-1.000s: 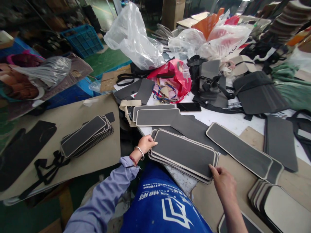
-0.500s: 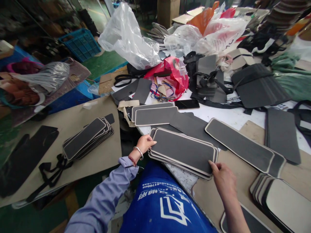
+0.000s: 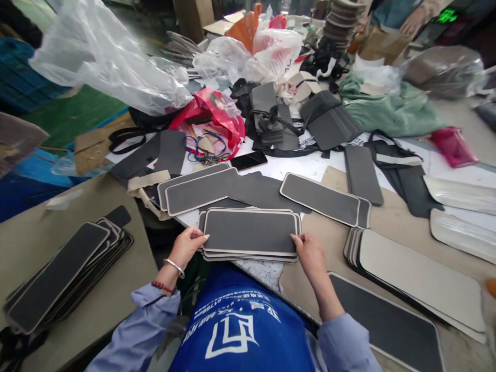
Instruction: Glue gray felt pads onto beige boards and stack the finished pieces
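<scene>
A dark grey rectangular panel [image 3: 250, 231] with rounded corners and a pale border lies on top of a small stack of similar panels, in front of my body. My left hand [image 3: 186, 248] pinches its left end, thumb on the upper face and fingers curled at the edge. At the opposite end, my right hand [image 3: 311, 254] grips the right edge the same way. Whether the fingers also catch panels underneath is hidden. Behind the stack lie two pale-edged panels [image 3: 201, 191] on the left and another pair [image 3: 320, 199] on the right.
A pile of dark panels [image 3: 58, 276] rests on the left-hand board. To the right are a stack of beige-faced panels [image 3: 420, 279] and a large dark panel [image 3: 391, 320]. Behind lie a phone [image 3: 248, 160], a red bag [image 3: 228, 121] and clear plastic [image 3: 112, 62]. A person's hand [image 3: 414, 20] shows far back.
My view has swung to the right, so the table contents sit further left. Both hands stay at the ends of the top panel, which now appears level across the view.
</scene>
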Demonstrator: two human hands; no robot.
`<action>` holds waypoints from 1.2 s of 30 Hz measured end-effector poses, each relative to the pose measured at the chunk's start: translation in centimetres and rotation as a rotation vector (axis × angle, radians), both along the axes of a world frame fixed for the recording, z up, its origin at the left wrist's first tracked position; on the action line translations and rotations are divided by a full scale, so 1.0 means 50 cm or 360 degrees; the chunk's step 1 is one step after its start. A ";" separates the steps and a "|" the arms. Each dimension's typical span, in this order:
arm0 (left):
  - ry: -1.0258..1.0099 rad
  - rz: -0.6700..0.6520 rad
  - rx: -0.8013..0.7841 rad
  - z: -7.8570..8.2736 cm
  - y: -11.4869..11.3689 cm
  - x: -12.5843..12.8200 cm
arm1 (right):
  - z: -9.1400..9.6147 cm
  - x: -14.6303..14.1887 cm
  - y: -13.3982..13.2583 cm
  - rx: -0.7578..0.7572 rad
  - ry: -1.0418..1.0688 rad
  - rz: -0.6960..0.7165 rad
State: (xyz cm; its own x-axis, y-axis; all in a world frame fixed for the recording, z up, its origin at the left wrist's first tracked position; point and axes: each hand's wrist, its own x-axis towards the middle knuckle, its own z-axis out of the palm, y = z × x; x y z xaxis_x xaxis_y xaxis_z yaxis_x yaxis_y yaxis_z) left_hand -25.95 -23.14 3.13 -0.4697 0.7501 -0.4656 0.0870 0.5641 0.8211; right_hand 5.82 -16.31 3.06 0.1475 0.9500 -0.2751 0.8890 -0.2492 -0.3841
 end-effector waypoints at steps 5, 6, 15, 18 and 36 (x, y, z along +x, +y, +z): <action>-0.0019 -0.0005 -0.0044 0.004 0.004 0.001 | 0.009 -0.003 -0.002 -0.0036 0.0020 -0.0041; -0.0016 0.0000 -0.0047 0.005 0.005 0.001 | 0.010 -0.003 -0.002 -0.0037 0.0025 -0.0040; -0.0008 0.0046 -0.0044 0.014 0.006 0.009 | 0.008 -0.001 -0.002 -0.0008 0.0057 -0.0036; -0.0008 0.0063 -0.0030 0.015 0.006 0.010 | 0.008 -0.002 -0.003 -0.0010 0.0064 -0.0045; 0.0440 0.0035 0.0000 0.010 -0.004 0.004 | -0.005 0.011 -0.005 0.0051 0.0082 0.0041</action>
